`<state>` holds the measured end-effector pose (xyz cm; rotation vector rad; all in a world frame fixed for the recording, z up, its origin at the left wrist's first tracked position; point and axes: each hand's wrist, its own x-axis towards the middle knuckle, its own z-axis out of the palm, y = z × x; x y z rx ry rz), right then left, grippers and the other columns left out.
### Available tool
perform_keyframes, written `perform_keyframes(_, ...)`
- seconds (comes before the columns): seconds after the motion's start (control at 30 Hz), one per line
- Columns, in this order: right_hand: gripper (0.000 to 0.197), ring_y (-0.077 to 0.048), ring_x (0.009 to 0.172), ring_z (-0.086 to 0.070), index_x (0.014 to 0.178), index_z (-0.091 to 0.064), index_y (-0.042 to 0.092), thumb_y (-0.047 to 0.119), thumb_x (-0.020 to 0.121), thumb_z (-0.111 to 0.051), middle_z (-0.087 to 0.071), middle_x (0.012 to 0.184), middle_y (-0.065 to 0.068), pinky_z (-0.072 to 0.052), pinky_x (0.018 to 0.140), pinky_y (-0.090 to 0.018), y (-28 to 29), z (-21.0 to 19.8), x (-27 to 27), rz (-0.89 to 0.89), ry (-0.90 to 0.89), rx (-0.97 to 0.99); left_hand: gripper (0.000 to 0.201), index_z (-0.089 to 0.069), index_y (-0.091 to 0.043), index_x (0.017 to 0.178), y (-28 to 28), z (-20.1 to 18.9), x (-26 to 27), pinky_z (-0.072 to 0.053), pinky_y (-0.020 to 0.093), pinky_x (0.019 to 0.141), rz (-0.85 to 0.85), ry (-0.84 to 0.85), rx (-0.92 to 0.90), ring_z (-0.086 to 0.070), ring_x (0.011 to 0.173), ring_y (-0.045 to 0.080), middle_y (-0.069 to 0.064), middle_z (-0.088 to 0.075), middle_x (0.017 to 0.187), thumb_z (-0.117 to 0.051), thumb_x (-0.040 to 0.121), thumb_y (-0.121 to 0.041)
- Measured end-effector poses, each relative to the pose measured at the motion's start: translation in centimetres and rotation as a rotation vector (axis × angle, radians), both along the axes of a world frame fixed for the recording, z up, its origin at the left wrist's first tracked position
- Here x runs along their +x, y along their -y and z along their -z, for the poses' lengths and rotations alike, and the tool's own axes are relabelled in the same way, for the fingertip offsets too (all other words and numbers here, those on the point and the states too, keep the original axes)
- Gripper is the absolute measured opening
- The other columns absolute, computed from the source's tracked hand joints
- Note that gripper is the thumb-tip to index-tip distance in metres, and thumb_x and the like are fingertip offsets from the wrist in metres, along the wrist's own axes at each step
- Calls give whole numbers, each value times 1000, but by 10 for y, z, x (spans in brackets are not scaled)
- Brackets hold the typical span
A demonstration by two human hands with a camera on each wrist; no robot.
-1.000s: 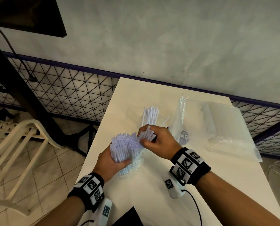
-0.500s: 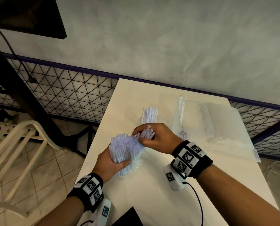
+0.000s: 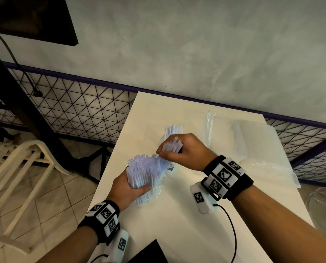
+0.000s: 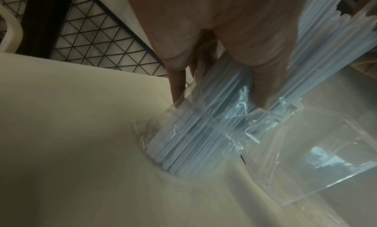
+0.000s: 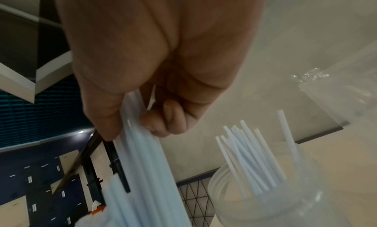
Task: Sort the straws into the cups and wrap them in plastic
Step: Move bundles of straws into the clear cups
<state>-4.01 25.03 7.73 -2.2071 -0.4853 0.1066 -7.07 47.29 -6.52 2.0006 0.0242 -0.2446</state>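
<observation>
A: Head view: what has the left hand [image 3: 129, 188] got?
B: Fingers wrapped round the bundle [image 3: 144, 172], its foot in a bag [image 4: 206, 133] on the table [image 3: 186, 224].
A: The right hand [image 3: 184, 150]?
B: Pinching a few straws [image 3: 171, 146] above that grip; the cup [image 5: 265, 190] stands just beyond.

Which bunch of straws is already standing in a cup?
The far bunch, standing in the clear cup beyond the right hand. The others are held: a big pack and a small handful.

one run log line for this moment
left hand: grips straw pack | right hand: pulling small bunch | cup: partly filled
</observation>
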Motion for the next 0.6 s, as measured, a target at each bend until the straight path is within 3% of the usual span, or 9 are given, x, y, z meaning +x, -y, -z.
perform_keyframes(0.13, 9, -8, 83, -69, 94, -77, 14, 18, 87, -74, -76, 92, 4, -55, 79, -35, -3, -4, 1, -28, 38, -37, 63, -58, -25, 115, 1, -1, 0, -42, 3, 69, 5, -3, -4, -60, 87, -8, -20, -64, 95, -92, 63, -27)
perform_keyframes(0.47, 9, -21, 77, -69, 86, -74, 16, 22, 89, -67, -74, 82, -1, -53, 72, -42, 1, -34, 8, 62, 123, -14, 61, -61, -22, 114, 0, 2, -1, -47, 3, 63, -2, -12, -26, -65, 86, -3, -14, -69, 94, -93, 62, -27)
perform_keyframes(0.53, 11, -13, 74, -70, 86, -75, 14, 21, 90, -67, -75, 80, 3, -55, 69, -34, 6, -48, 12, 77, 137, 8, 61, -62, -21, 115, -1, 3, -1, -48, 4, 64, -3, -16, -33, -66, 86, -3, -13, -69, 95, -93, 62, -27)
perform_keyframes(0.6, 12, -1, 64, -66, 87, -76, 9, 16, 92, -68, -74, 78, 7, -48, 62, -16, 13, -63, 17, 98, 140, 31, 62, -62, -21, 115, -1, 4, 0, -48, 5, 66, -5, -16, -39, -67, 84, -4, -12, -70, 94, -93, 62, -27)
